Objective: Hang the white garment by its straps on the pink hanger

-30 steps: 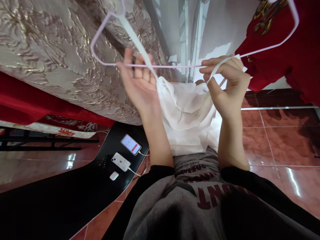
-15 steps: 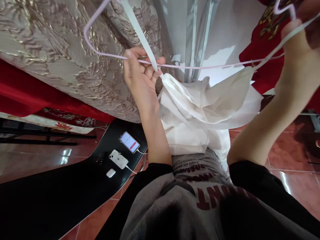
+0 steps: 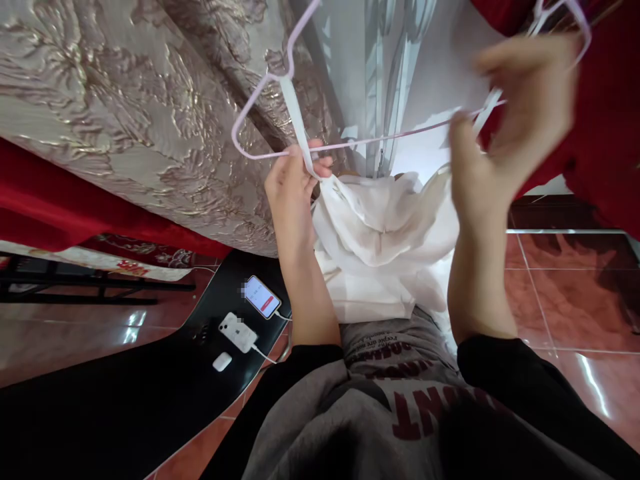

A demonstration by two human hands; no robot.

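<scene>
My left hand [image 3: 291, 181] is closed on the lower bar of a thin pale lilac clothes hanger [image 3: 390, 137], fingers around the bar and the foot of a white strap. That strap [image 3: 296, 113] runs up over the hanger's left shoulder. Below hangs a sheer white garment [image 3: 383, 250], loosely folded, its lower part against my shirt. At the hanger's right end my right hand [image 3: 515, 123] is blurred, thumb and fingers spread apart. A second white strap [image 3: 487, 112] passes behind it, over the hanger's right side.
A beige embossed curtain-like fabric [image 3: 125, 120] hangs at left, with red cloth [image 3: 600, 133] at right. On a black bench [image 3: 150, 380] lie two phones, one lit [image 3: 263, 297] and one face down [image 3: 238, 332], with cables, plus a small white case [image 3: 222, 361]. The floor [image 3: 550, 293] is red tile.
My right hand has moved left and its fingers have spread. The right strap now lies over the hanger's right side. My left hand and the hanger have shifted slightly right and down.
</scene>
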